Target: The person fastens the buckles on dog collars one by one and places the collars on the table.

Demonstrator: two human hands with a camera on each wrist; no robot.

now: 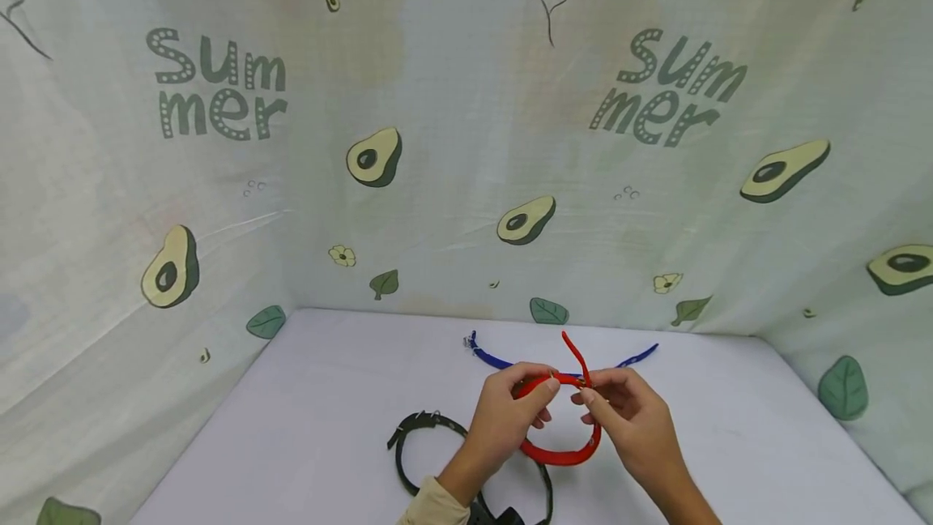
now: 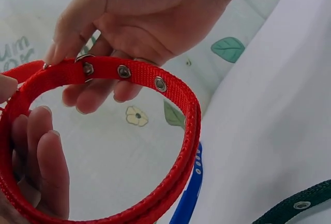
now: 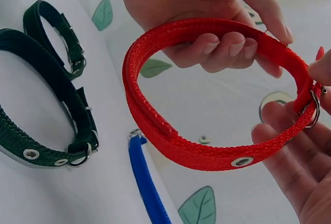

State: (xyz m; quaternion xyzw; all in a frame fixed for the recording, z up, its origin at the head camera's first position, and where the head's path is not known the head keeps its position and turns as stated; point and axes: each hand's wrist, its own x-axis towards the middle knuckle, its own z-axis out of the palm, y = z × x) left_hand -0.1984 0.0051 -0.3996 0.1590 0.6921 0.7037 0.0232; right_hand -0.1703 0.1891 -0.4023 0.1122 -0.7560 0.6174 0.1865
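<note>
A red webbing collar [image 1: 561, 454] with metal eyelets is held as a loop above the white table [image 1: 306, 428]. My left hand [image 1: 506, 414] pinches the top of the red collar [image 2: 129, 73] between thumb and fingers. My right hand [image 1: 630, 420] pinches it near the metal ring [image 3: 313, 111] at the buckle, and the loose red tail [image 1: 576, 355] sticks up. In the right wrist view the red collar [image 3: 170, 136] hangs as a ring between both hands.
A blue collar [image 1: 503, 361] lies flat behind the hands, also the blue collar [image 3: 147, 182]. A dark green collar [image 1: 430, 436] lies looped near the front, under my left forearm; the same green collar [image 3: 41, 115]. Avocado-print cloth walls [image 1: 437, 144] enclose the table.
</note>
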